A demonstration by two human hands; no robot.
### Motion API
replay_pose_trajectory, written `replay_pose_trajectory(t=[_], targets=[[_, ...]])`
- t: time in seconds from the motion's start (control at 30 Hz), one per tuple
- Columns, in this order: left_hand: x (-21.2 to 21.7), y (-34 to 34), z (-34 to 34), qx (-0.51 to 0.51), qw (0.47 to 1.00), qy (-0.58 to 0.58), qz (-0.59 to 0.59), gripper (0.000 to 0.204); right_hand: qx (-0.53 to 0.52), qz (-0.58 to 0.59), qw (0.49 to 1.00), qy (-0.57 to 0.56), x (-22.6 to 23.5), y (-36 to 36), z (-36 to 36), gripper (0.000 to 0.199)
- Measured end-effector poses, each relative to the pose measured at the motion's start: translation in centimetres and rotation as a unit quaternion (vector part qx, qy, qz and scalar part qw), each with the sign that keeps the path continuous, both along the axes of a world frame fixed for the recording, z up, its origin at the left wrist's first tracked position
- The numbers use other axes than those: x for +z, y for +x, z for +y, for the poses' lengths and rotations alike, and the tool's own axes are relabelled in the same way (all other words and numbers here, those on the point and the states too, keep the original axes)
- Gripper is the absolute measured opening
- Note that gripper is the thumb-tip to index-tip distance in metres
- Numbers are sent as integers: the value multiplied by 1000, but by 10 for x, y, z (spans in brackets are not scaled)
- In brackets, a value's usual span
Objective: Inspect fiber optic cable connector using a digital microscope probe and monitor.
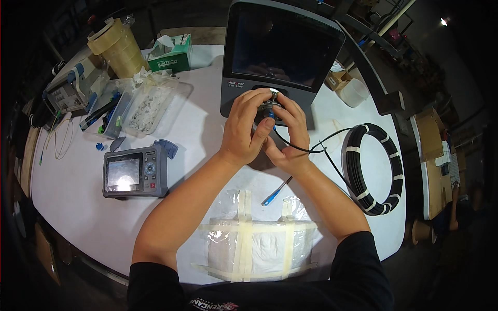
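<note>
My left hand (243, 127) and right hand (291, 137) cup one plug (271, 115) at the monitor (282, 44), gripped or seated I can't tell; in front of the monitor, the loose plug (270, 199) lies unconnected.

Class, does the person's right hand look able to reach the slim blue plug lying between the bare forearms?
Probably yes: the slim blue plug lies close below the right hand with nothing visible covering it, though that hand looks occupied.
</note>
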State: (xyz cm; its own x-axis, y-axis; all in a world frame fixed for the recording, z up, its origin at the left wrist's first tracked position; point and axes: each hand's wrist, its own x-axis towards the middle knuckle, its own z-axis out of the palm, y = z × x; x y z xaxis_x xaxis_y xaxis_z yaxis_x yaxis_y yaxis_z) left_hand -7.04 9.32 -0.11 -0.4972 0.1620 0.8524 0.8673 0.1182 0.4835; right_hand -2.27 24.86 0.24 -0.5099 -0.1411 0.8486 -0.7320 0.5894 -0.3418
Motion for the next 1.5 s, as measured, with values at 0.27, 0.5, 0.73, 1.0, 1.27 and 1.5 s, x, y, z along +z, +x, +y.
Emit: replay_pose_trajectory(t=[0.27, 0.5, 0.73, 1.0, 1.27, 1.5], targets=[[0, 3, 0, -2, 1000, 9, -21, 46, 0, -7, 1000, 0, -1, 1, 2, 67], [-1, 3, -1, 1, 1000, 3, -24, 47, -4, -8, 1000, -5, -1, 1, 1, 66], [-1, 3, -2, 6, 1000, -7, -27, 48, 7, -9, 1000, -10, -2, 1, 1, 66], [1, 3, -1, 9, 1000, -8, -3, 44, 3, -15, 1000, -15, -3, 0, 0, 75], [-1, 1, 0, 6, 1000, 3, -10, 42, 5, -22, 1000, -16, -5, 0, 1, 72], [0, 1, -1, 6, 1000, 5, -22, 43, 8, -19, 1000, -17, -5, -1, 2, 71]])
